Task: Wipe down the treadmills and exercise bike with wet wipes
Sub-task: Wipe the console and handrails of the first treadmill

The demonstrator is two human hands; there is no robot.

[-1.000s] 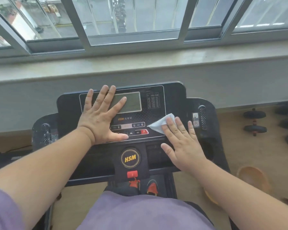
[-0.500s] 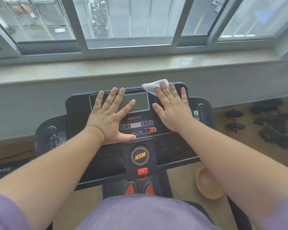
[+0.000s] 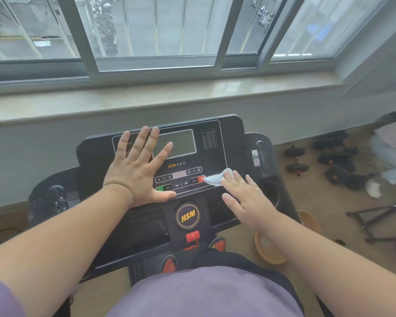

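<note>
flat right hand (image 3: 247, 200) presses wet wipe (image 3: 217, 178) on treadmill console (image 3: 229, 143)
left hand (image 3: 138, 169) (fingers spread, holding nothing) rests left of it.

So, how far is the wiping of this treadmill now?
Nothing visibly looks finished. In hand: the right hand presses the wet wipe flat on the console beside the red button, while the left hand rests on the display. The side trays and other machines appear left.

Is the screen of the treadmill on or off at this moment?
Off, it seems: the display is plain grey, with no digits or light. The left hand covers its left edge, so that part cannot be told.
</note>
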